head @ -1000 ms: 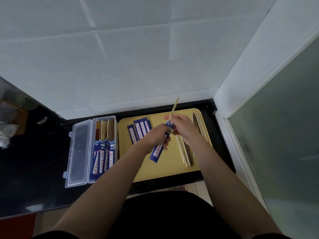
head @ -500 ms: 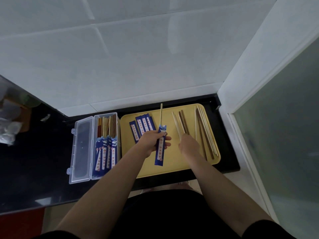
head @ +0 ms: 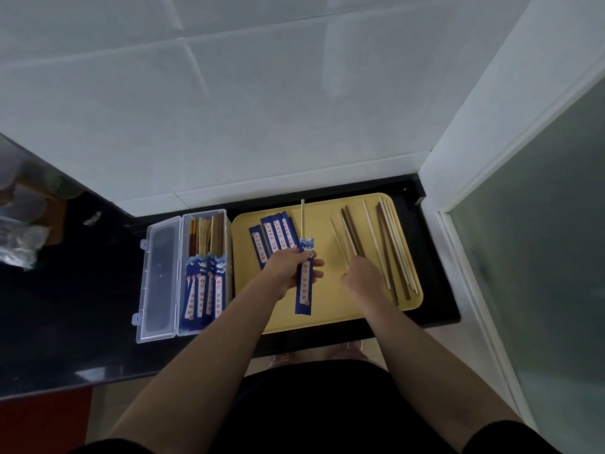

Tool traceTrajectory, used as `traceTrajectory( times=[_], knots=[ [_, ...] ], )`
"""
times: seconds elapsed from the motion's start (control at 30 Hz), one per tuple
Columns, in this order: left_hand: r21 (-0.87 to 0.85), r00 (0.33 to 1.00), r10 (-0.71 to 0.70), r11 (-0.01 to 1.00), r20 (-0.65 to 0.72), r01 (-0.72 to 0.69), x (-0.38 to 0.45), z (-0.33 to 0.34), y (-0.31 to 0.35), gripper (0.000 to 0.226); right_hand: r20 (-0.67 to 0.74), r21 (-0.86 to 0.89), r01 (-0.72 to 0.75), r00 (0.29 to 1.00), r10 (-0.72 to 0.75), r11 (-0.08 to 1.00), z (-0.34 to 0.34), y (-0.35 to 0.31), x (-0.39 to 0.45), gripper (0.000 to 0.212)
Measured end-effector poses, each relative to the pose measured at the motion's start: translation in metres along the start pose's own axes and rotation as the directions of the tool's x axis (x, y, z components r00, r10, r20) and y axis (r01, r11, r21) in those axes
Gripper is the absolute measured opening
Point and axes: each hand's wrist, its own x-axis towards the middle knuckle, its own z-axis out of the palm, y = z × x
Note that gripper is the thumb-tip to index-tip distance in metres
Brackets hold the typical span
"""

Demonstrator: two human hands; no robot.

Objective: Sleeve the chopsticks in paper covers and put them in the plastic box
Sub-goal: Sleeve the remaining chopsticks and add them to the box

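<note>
1. Right hand (head: 361,276) over yellow tray (head: 327,317), fingers hidden; grip on loose chopsticks (head: 389,244) can't tell.
2. Left hand (head: 288,268) grips paper cover (head: 304,280), one pale chopstick (head: 302,221) sticking out.
3. Plastic box (head: 183,276) left, holds sleeved pairs.
4. Versus 0.5 s ago: barely changed.

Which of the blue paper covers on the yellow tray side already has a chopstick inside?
The cover that the left hand grips; a pale chopstick sticks out of its top. The spare covers lie flat and empty.

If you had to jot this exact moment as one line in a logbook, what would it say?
left hand: holds blue paper sleeve, one pale chopstick inside | right hand: at loose chopsticks on yellow tray, grip unclear | plastic box: open
</note>
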Motion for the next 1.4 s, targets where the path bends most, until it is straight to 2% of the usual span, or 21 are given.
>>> traceTrajectory(
  times=[0.1, 0.17, 0.3, 0.43, 0.57, 0.7, 0.87, 1.0, 1.07, 1.17, 1.3, 1.4],
  knots=[
    [-0.002, 1.0, -0.008, 1.0, -0.007, 0.008, 0.0, 0.0, -0.002, 0.018, 0.009, 0.094, -0.037, 0.999, 0.036, 0.995, -0.003, 0.003, 0.001, 0.014],
    [-0.004, 1.0, -0.007, 1.0, -0.005, 0.007, 0.0, 0.0, -0.003, 0.018, 0.02, 0.257, -0.042, 0.999, 0.038, 0.966, -0.01, 0.005, 0.0, 0.012],
    [-0.012, 1.0, 0.002, 1.0, -0.007, -0.002, 0.002, 0.001, -0.004, 0.018, 0.106, 0.599, 0.016, 0.989, -0.099, 0.8, -0.038, -0.003, -0.011, 0.011],
    [-0.019, 1.0, 0.008, 1.0, 0.001, -0.008, 0.001, 0.003, -0.002, 0.018, 0.162, 0.768, 0.027, 0.959, -0.235, 0.64, -0.07, -0.011, -0.022, 0.017],
    [-0.003, 1.0, 0.014, 1.0, 0.008, -0.014, 0.0, 0.004, -0.001, 0.019, 0.159, 0.804, 0.084, 0.924, -0.349, 0.589, -0.084, -0.013, -0.025, 0.028],
    [0.003, 1.0, 0.029, 1.0, 0.007, -0.029, -0.001, 0.004, 0.002, 0.019, 0.103, 0.834, 0.14, 0.911, -0.399, 0.535, -0.098, -0.014, -0.03, 0.043],
    [-0.02, 0.999, 0.048, 0.999, -0.01, -0.048, -0.004, 0.004, 0.007, 0.017, 0.091, 0.82, 0.182, 0.895, -0.436, 0.543, -0.113, -0.019, -0.035, 0.031],
    [-0.017, 0.997, 0.073, 0.997, -0.015, -0.073, -0.007, 0.002, 0.012, 0.016, 0.046, 0.829, 0.182, 0.92, -0.389, 0.529, -0.122, -0.027, -0.038, 0.016],
    [-0.016, 0.996, 0.082, 0.996, -0.021, -0.082, -0.008, 0.002, 0.014, 0.016, 0.013, 0.845, 0.183, 0.933, -0.36, 0.503, -0.127, -0.031, -0.039, 0.016],
    [-0.002, 0.995, 0.088, 0.996, -0.036, -0.088, -0.009, 0.001, 0.014, 0.016, -0.09, 0.805, 0.281, 0.928, -0.361, 0.522, -0.135, -0.035, -0.041, 0.014],
    [0.019, 0.996, 0.078, 0.997, -0.054, -0.077, -0.009, 0.001, 0.015, 0.019, -0.204, 0.799, 0.333, 0.933, -0.296, 0.501, -0.139, -0.037, -0.039, 0.01],
    [0.04, 0.995, 0.04, 0.999, -0.092, -0.036, -0.013, 0.0, 0.018, 0.02, -0.291, 0.78, 0.375, 0.926, -0.242, 0.501, -0.143, -0.037, -0.036, 0.016]
  ],
)
